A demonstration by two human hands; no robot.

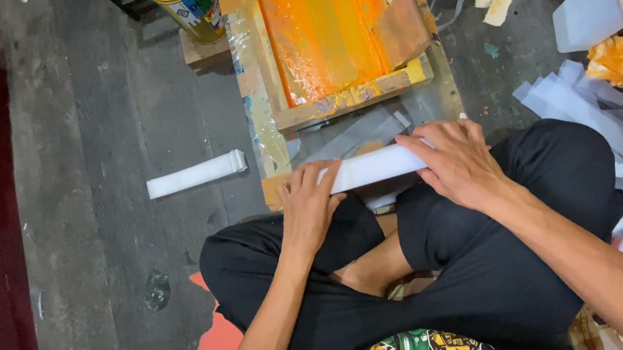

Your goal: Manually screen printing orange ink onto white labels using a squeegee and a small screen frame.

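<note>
Grey concrete floor (97,131) fills my view, stained, with a dark red strip along its left edge. I sit cross-legged on it. My left hand (309,203) and right hand (456,161) are both clamped on a white paper stack (374,166) at my knees, just below a wooden screen-printing frame (342,103) flooded with orange ink. A yellow-lidded can (186,3) stands upper left; another white stack (196,173) lies apart; paper scraps (591,102) pile right.
</note>
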